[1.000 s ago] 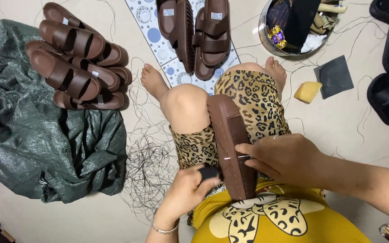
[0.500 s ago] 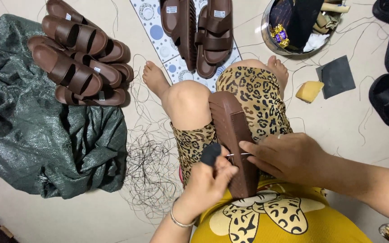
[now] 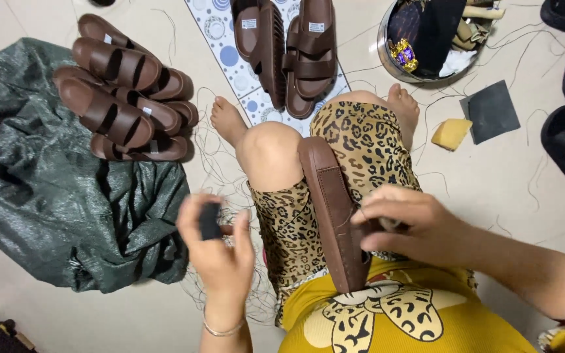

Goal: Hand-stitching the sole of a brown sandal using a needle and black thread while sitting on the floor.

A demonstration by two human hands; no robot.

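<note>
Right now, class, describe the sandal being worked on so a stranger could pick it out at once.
Start at the seated person's leopard-print lap. One brown sandal stands on edge between the knees, steadied by the right hand. Unlike the brown sandals piled beside the green sack or lying on the dotted mat, it alone is held.

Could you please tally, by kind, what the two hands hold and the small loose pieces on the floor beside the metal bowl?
Brown stitched sandal, in right hand: 1
Small black block, in left hand: 1
Yellow sponge wedge: 1
Dark grey square sheet: 1
Total: 4
</note>
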